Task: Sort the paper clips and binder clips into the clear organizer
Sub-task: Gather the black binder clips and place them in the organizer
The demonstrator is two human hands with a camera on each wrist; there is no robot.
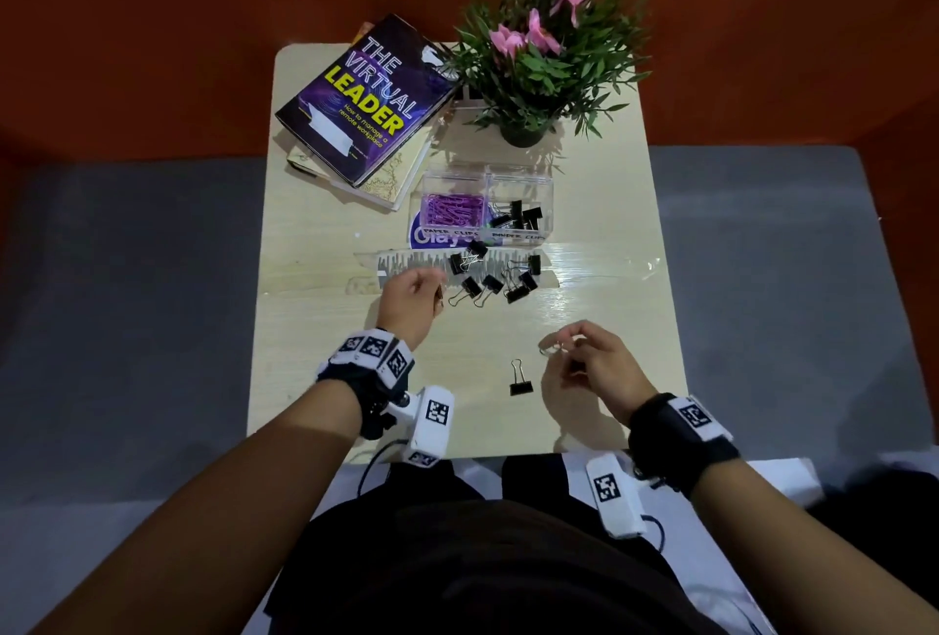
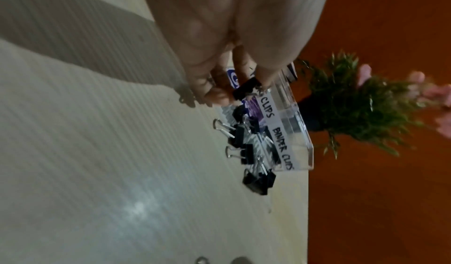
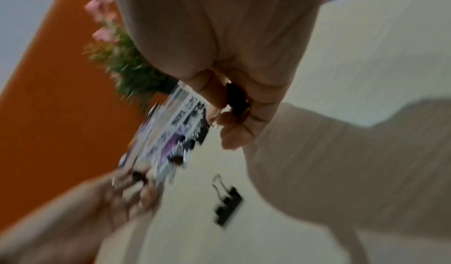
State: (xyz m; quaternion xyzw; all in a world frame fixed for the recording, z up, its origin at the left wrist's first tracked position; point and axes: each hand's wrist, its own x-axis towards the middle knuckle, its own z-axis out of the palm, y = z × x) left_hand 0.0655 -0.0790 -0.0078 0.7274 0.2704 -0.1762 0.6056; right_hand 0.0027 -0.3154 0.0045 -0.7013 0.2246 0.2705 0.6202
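Note:
The clear organizer [image 1: 546, 190] stands mid-table, with purple paper clips [image 1: 449, 214] in its left compartment and a few black binder clips [image 1: 519, 217] in its right. Several loose binder clips [image 1: 492, 283] lie just in front of it. My left hand [image 1: 432, 286] hovers at their left end, its fingers curled round a black binder clip [image 2: 245, 87]. Nearer me, my right hand [image 1: 564, 345] pinches another binder clip [image 3: 236, 98], whose wire handle sticks out to the left. A single binder clip [image 1: 521, 379] lies on the table between my wrists.
A stack of books [image 1: 366, 101] lies at the back left and a potted plant with pink flowers [image 1: 538, 70] at the back right. A clear ruler [image 1: 406, 262] lies under the loose clips. The small table [image 1: 315, 319] ends close on both sides, above grey floor.

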